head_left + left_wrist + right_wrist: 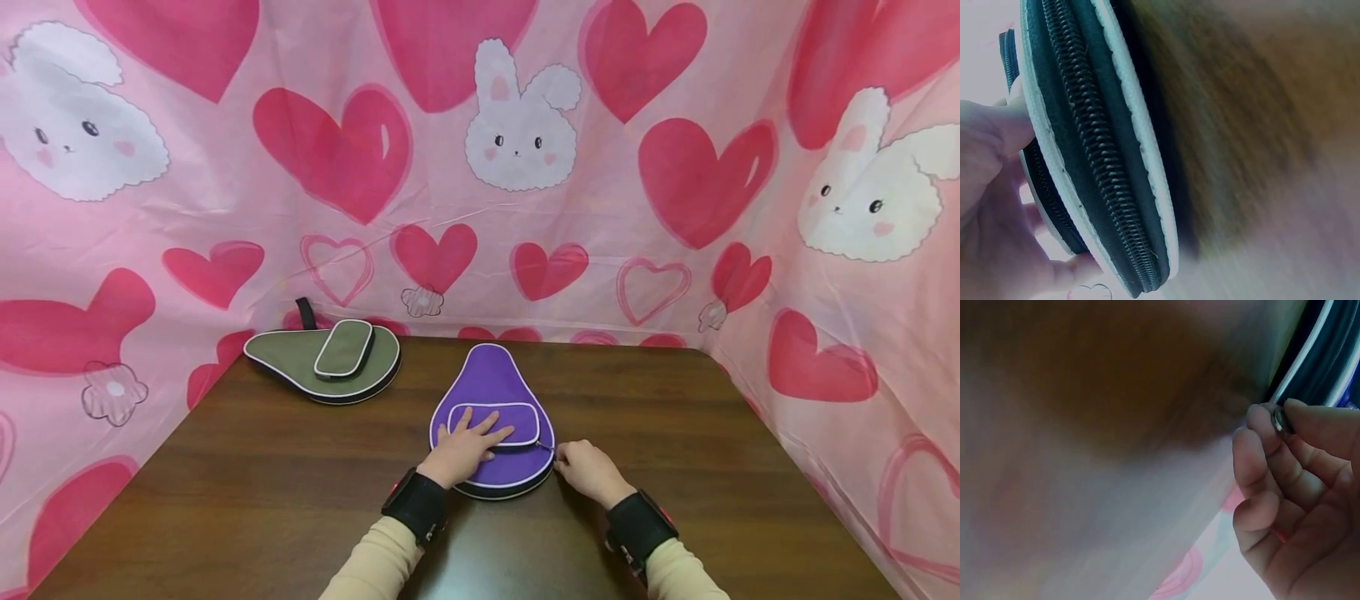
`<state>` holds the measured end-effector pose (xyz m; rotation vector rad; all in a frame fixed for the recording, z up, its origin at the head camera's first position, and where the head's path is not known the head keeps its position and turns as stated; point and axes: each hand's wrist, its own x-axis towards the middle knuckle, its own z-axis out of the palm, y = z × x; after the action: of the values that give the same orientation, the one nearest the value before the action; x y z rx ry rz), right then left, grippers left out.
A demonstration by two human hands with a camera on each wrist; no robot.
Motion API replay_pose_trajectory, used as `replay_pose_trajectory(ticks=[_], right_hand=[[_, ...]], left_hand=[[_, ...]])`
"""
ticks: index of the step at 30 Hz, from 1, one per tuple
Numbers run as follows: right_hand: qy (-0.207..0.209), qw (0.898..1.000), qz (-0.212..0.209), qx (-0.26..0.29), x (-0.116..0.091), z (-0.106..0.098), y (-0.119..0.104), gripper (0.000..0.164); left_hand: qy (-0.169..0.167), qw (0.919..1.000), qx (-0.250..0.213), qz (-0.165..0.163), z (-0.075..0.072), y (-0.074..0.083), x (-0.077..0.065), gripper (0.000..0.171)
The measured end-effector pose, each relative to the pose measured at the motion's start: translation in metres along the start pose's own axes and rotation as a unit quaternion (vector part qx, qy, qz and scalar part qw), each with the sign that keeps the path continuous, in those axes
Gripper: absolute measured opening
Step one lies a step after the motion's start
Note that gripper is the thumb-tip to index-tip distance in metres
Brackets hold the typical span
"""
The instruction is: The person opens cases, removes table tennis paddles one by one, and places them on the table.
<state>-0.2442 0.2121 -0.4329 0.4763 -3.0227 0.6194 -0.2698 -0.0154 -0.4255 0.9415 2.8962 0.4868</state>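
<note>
From my station I see the left hand [459, 452] on the purple case [491, 379], fingers apart, and the right hand [592, 473] (at the case's four o'clock) pinching a metallic pull [1280, 421].

The table [300, 475] is brown, with dark wood grain, and it shines a little in front of the purple case [492, 379], which lies flat on it. Left of this case, and farther back, lies a green case [298, 352].

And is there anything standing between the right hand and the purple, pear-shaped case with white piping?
Nothing visible does: the right hand pinches a small, shiny metal piece at the purple case's right edge.
</note>
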Motion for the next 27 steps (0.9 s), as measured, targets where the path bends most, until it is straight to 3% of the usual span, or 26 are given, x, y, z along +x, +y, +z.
replay_pose_trajectory(ticks=[9, 16, 24, 27], right_hand=[[0.023, 0.998, -0.050, -0.037, -0.020, 0.011, -0.030, 0.028], [0.049, 0.992, -0.092, -0.067, -0.019, 0.027, -0.062, 0.025], [0.033, 0.998, -0.055, -0.026, -0.019, 0.025, -0.061, 0.028], [0.028, 0.999, -0.029, -0.018, -0.020, 0.022, -0.054, 0.030]], left_hand=[[0.012, 0.9999, 0.006, 0.002, 0.002, 0.002, 0.001, 0.049], [0.026, 0.9994, 0.024, 0.003, 0.001, -0.002, 0.000, 0.048], [0.017, 0.9997, 0.017, 0.008, -0.001, -0.003, 0.001, 0.044], [0.029, 0.9991, 0.028, 0.012, -0.001, 0.002, 0.001, 0.040]])
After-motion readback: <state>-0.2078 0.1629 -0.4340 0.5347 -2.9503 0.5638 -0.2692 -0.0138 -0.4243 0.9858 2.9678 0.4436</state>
